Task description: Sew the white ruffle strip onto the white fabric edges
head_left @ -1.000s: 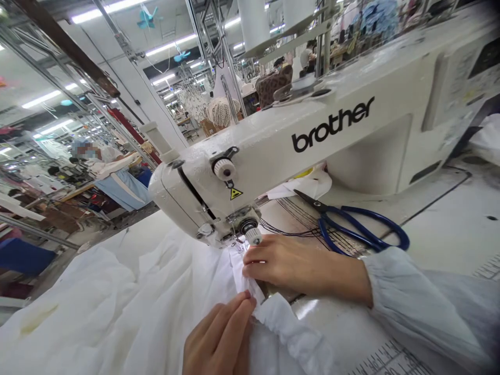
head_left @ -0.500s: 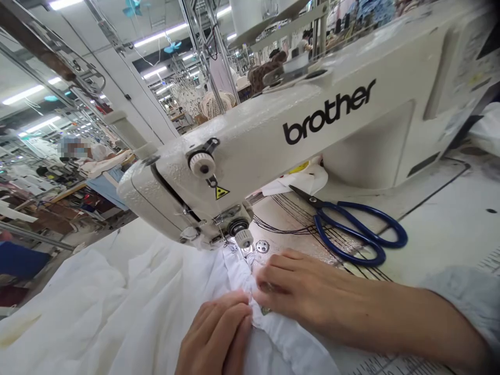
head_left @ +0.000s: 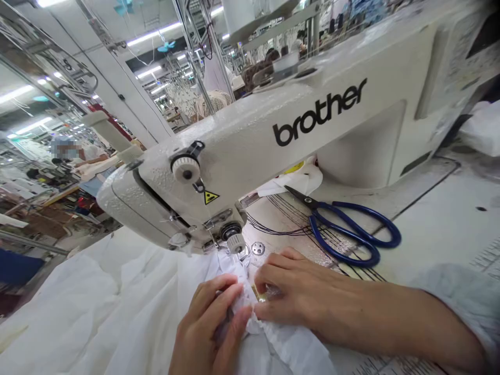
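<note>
A white Brother industrial sewing machine (head_left: 242, 140) fills the upper frame, and its needle area and presser foot (head_left: 230, 245) rest on gathered white fabric (head_left: 281, 346). My left hand (head_left: 207, 325) pinches a fold of this fabric just in front of the foot. My right hand (head_left: 292, 291) sits beside it, with its fingertips gripping the ruffled edge. A small yellowish glint (head_left: 258, 292) shows between those fingers, too small to identify. A large spread of white cloth (head_left: 97, 307) lies to the left of my hands.
Blue-handled scissors (head_left: 344, 234) lie on the machine table (head_left: 437, 229) to the right of my right hand, over black thread lines. A white cloth bundle (head_left: 297, 182) sits behind them. A co-worker (head_left: 66, 151) sits at a far left station in a busy workshop.
My left hand has moved up and closer to the presser foot, and my right hand has closed further on the fabric. The view has shifted slightly, so the machine appears further left.
</note>
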The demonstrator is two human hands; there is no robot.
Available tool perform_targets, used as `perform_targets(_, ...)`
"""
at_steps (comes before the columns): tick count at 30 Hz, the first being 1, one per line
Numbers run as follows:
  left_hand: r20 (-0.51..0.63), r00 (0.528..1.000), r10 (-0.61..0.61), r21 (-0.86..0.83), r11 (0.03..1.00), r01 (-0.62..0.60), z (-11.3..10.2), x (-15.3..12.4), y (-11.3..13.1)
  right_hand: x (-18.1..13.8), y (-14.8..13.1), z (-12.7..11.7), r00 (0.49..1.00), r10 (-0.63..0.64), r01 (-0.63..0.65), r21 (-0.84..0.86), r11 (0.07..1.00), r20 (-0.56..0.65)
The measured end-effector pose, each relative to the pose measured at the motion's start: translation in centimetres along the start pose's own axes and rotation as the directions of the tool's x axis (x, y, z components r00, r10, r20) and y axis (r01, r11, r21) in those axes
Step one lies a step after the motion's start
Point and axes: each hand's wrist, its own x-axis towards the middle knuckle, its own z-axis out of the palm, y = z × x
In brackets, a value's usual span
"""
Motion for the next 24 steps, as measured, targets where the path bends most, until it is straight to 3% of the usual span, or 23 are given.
perform_targets(4,0.025,0.995,0.095,-0.001,0.995,-0.095,-0.5,0.7,0.1,-0.1,0.0,0.0,1.000,0.004,-0.004,-0.008,1.000,-0.004)
perform_targets(9,-0.088,0.969,0.231,0.144,0.966,-0.217,-0.2,1.6,0.6,0.0,-0.2,-0.1,1.000,0.004,-0.003,-0.034,0.999,0.010)
perform_targets(17,-0.107,0.975,0.195,0.078,0.979,-0.187,0.4,1.4,1.1,0.4,-0.2,-0.6,1.000,-0.022,0.022,-0.066,0.998,0.010)
perform_targets(24,-0.096,0.954,0.284,0.197,0.945,-0.262,0.5,1.0,0.8,0.4,-0.4,-0.4,1.000,0.007,-0.007,-0.064,0.998,-0.002)
